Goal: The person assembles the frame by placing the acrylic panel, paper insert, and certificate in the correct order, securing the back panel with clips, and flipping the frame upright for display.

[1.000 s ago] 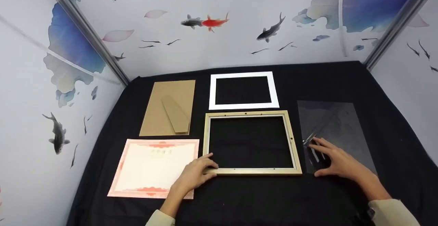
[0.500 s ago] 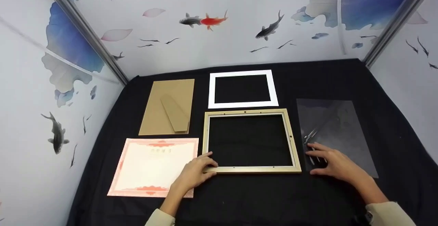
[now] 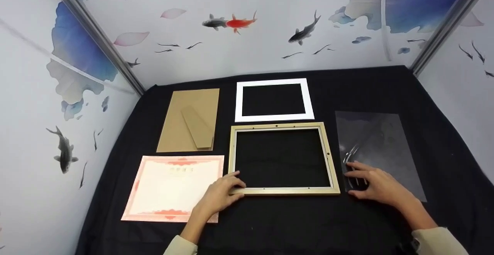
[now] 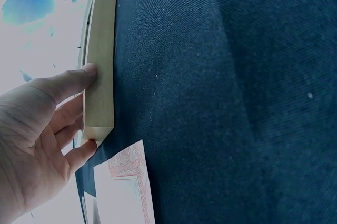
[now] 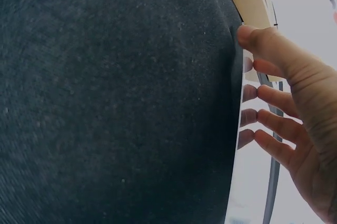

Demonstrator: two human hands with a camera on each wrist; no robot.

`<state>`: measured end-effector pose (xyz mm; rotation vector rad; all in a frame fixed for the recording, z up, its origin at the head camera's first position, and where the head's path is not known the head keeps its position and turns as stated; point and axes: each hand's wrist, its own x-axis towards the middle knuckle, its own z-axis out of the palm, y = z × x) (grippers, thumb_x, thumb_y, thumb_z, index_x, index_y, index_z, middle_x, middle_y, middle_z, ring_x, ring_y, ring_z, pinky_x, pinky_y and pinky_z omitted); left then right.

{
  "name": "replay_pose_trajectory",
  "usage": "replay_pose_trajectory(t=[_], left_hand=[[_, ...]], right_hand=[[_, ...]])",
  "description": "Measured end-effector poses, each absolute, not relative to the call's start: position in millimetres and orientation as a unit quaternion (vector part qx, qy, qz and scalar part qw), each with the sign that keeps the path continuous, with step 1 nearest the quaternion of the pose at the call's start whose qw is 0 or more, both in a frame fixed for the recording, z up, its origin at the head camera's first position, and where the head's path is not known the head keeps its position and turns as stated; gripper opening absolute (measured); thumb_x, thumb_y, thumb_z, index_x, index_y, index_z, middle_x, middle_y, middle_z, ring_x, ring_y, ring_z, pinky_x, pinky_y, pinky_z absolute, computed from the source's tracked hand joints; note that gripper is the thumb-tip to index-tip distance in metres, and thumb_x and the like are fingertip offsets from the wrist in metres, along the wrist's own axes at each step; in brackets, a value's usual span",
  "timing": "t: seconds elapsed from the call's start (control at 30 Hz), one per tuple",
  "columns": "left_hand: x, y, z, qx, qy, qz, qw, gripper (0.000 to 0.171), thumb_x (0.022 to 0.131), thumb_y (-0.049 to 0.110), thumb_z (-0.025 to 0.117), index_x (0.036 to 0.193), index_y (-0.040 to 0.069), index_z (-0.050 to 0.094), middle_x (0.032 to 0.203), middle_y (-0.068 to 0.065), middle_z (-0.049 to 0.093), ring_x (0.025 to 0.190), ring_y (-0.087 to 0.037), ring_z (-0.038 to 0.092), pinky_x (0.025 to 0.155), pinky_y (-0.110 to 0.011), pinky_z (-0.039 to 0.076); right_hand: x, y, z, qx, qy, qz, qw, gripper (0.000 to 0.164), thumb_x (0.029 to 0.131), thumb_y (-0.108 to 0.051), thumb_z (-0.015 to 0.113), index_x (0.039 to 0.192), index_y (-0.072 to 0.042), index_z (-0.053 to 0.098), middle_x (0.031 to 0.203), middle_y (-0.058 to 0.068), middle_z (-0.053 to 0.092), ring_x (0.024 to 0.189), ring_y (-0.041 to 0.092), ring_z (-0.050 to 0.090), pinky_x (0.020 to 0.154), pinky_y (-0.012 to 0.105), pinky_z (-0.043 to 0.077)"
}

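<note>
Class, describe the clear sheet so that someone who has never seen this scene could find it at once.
On the wide black cloth, find the gold frame near the middle. Just right of it, beneath the right hand, lies the flat, four-sided clear sheet. Unlike its neighbours, it is shiny and see-through, with black showing through its whole surface.

It's a booth (image 3: 23,93) — printed panels (image 3: 266,54), metal posts (image 3: 96,35), a black cloth (image 3: 293,228).
</note>
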<state>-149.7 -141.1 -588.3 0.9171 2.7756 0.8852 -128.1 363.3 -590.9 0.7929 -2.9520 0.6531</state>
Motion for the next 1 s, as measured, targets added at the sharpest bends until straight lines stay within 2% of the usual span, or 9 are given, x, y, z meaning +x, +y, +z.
replay_pose_trajectory(t=[0.2,0.33,0.47,0.63,0.7,0.9,1.0], left_hand=[[-149.2,-140.8,-588.7,0.301,0.908,0.288,0.04,0.017,0.09,0.016,0.08,0.106,0.013,0.074,0.131,-0.009,0.065,0.131,-0.031,0.053,0.102,-0.052,0.046],[-148.8,-140.7,-588.6,0.303,0.908,0.289,0.036,0.018,0.089,0.016,0.08,0.105,0.012,0.074,0.131,-0.01,0.065,0.131,-0.031,0.053,0.102,-0.051,0.046],[-148.3,-140.3,-588.7,0.304,0.907,0.291,0.033,0.018,0.088,0.015,0.081,0.104,0.011,0.074,0.128,-0.01,0.067,0.131,-0.031,0.053,0.102,-0.05,0.046],[-147.7,-140.7,-588.9,0.306,0.907,0.288,0.029,0.018,0.088,0.015,0.081,0.105,0.011,0.074,0.126,-0.009,0.068,0.131,-0.031,0.053,0.102,-0.049,0.046],[-147.5,-140.8,-588.8,0.306,0.907,0.288,0.029,0.018,0.089,0.015,0.081,0.105,0.011,0.074,0.126,-0.008,0.068,0.131,-0.03,0.053,0.102,-0.049,0.046],[-147.3,-141.1,-588.7,0.306,0.908,0.285,0.032,0.018,0.089,0.015,0.08,0.106,0.011,0.074,0.126,-0.008,0.068,0.131,-0.03,0.052,0.103,-0.049,0.045],[-147.2,-141.1,-588.2,0.305,0.908,0.285,0.033,0.019,0.089,0.016,0.08,0.106,0.011,0.074,0.127,-0.008,0.068,0.132,-0.03,0.052,0.103,-0.049,0.045]], right_hand=[[-128.1,359.9,-586.4,0.233,-0.946,0.228,-0.011,0.047,0.081,-0.032,0.086,0.12,-0.009,0.075,0.138,0.019,0.059,0.12,0.042,0.058,0.088,0.06,0.051],[-128.1,357.5,-584.0,0.232,-0.945,0.23,0.0,0.046,0.083,-0.03,0.084,0.121,-0.006,0.074,0.136,0.019,0.06,0.122,0.042,0.057,0.089,0.06,0.05],[-128.2,356.5,-582.6,0.239,-0.944,0.226,0.026,0.044,0.084,-0.026,0.084,0.12,-0.004,0.074,0.133,0.017,0.063,0.116,0.039,0.062,0.086,0.057,0.052],[-130.3,356.2,-579.1,0.248,-0.941,0.222,0.058,0.042,0.083,-0.022,0.083,0.119,-0.001,0.074,0.128,0.014,0.067,0.098,0.028,0.07,0.079,0.051,0.056],[-131.5,356.3,-578.4,0.248,-0.941,0.22,0.068,0.043,0.082,-0.021,0.083,0.119,-0.001,0.074,0.127,0.013,0.068,0.091,0.023,0.07,0.077,0.048,0.057],[-134.6,356.7,-576.0,0.253,-0.938,0.223,0.085,0.041,0.083,-0.019,0.083,0.119,-0.001,0.074,0.125,0.013,0.069,0.09,0.022,0.07,0.075,0.047,0.057],[-135.8,357.8,-573.4,0.259,-0.934,0.226,0.098,0.042,0.083,-0.018,0.083,0.12,-0.001,0.074,0.123,0.012,0.069,0.082,0.016,0.068,0.07,0.044,0.057]])
